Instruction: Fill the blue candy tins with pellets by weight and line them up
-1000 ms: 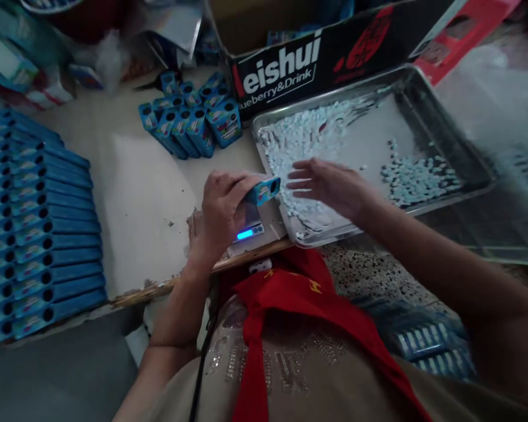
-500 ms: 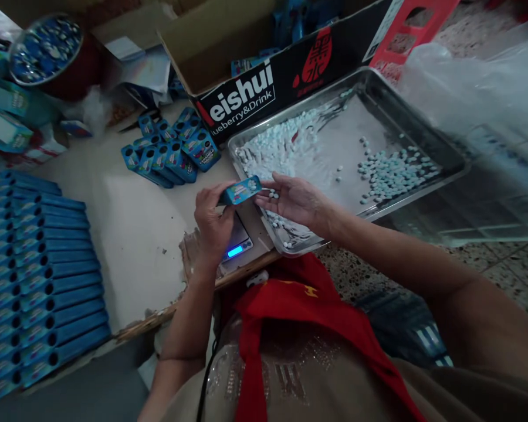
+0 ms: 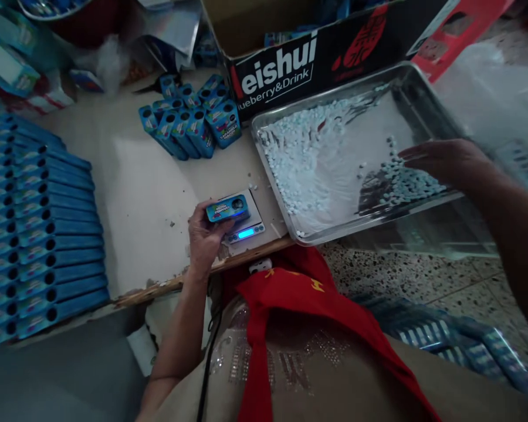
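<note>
Head view: the left hand (image 3: 206, 231) is closed on a small blue tin (image 3: 227, 208), thumb and fingers pinching its near short end while the tin lies flat on the scale (image 3: 245, 223), lid side up, a dark round hole showing near its far end. The scale sits at the table's (image 3: 132, 193) front edge, just left of the tray (image 3: 426, 111), its blue display lit on the side nearest the person. The right hand (image 3: 440, 158) hovers open, palm down and fingers spread, over the right part of the tray above a loose cluster of pale tablets (image 3: 405, 181); whether the fingertips touch them I cannot tell. A thicker drift of the same tablets lies in the tray's left half. The tin looks light, stiff and smooth-sided, so it would likely slip under a loose pinch; the short ends or the long edges seem the safest hold, kept level so nothing spills through the hole. The tablets look small, hard and prone to roll, better scooped in a cupped palm than picked singly. Behind the scale stands a bunch of upright tins (image 3: 189, 120), and far left of it lie rows of flat blue boxes (image 3: 39, 234). A black carton (image 3: 299, 58) stands behind the tray.
</note>
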Tool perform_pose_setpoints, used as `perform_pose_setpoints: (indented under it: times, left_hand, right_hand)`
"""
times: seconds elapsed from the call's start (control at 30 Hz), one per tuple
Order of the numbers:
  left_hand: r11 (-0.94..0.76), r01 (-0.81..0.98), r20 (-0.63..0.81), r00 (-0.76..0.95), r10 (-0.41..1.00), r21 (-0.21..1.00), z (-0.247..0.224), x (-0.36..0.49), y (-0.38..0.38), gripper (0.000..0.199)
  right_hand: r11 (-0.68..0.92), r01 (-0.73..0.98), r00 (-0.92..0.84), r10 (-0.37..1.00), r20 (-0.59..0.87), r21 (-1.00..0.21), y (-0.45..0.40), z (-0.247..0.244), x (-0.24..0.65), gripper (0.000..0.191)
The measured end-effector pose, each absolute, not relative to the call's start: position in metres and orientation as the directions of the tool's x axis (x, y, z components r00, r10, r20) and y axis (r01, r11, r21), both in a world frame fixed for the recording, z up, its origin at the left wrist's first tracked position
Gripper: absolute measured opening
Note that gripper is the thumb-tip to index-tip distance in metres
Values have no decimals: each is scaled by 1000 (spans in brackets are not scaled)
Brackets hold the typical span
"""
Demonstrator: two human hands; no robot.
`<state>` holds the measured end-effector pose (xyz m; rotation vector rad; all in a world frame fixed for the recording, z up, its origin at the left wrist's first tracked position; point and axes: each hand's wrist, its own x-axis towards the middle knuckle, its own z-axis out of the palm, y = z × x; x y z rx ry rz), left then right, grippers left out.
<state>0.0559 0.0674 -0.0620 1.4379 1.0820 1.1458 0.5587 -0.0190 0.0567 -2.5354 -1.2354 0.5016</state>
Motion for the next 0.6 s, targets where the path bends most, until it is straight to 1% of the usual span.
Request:
perform_pose_setpoints:
  times: [0.03, 0.07, 0.1, 0.13, 0.2, 0.27, 0.33, 0.4, 0.43, 0.53, 0.6]
  left_hand:
    - [-146, 68, 132, 171, 976, 987, -66, 55, 66, 59]
    - [-162, 66, 148, 186, 971, 985, -68, 54, 66, 62]
    - [-188, 63, 171, 207, 963, 980, -70, 52, 66, 68]
    - [-217, 62, 198, 229, 953, 974, -70, 48, 67, 76]
    - [-273, 66, 251, 241, 938, 960, -66, 37, 68, 94]
    - [-312, 86, 298, 148, 943, 946, -60, 20, 70, 99]
    - [-322, 136, 329, -33, 944, 937, -54, 0, 69, 96]
    - [-301, 196, 340, -212, 916, 933, -50, -18, 65, 89]
    - [-286, 224, 342, -275, 899, 932, -49, -26, 62, 82]
    - [-284, 289, 377, -350, 858, 914, -46, -40, 51, 53]
    - [-306, 324, 415, -354, 838, 895, -45, -40, 46, 41]
  right_hand:
    - [-596, 744, 568, 802, -186, -301, -20, 59, 560, 22]
    - [-588, 767, 559, 809, -183, -256, -19, 61, 556, 18]
    - [-573, 780, 545, 819, -177, -250, -18, 63, 547, 16]
    - [-540, 800, 513, 842, -167, -261, -15, 66, 534, 18]
    - [-450, 821, 412, 893, -183, -351, -9, 69, 503, 21]
    - [-334, 823, 273, 942, -197, -459, -2, 71, 473, 20]
    - [-193, 835, 127, 979, -160, -515, 3, 70, 449, 22]
    - [-78, 830, 20, 994, -111, -552, 5, 69, 431, 34]
    - [-44, 819, -12, 995, -95, -572, 6, 69, 424, 39]
    - [-24, 773, -45, 995, -91, -635, 11, 68, 410, 50]
    - [-34, 758, -44, 994, -103, -651, 15, 68, 405, 53]
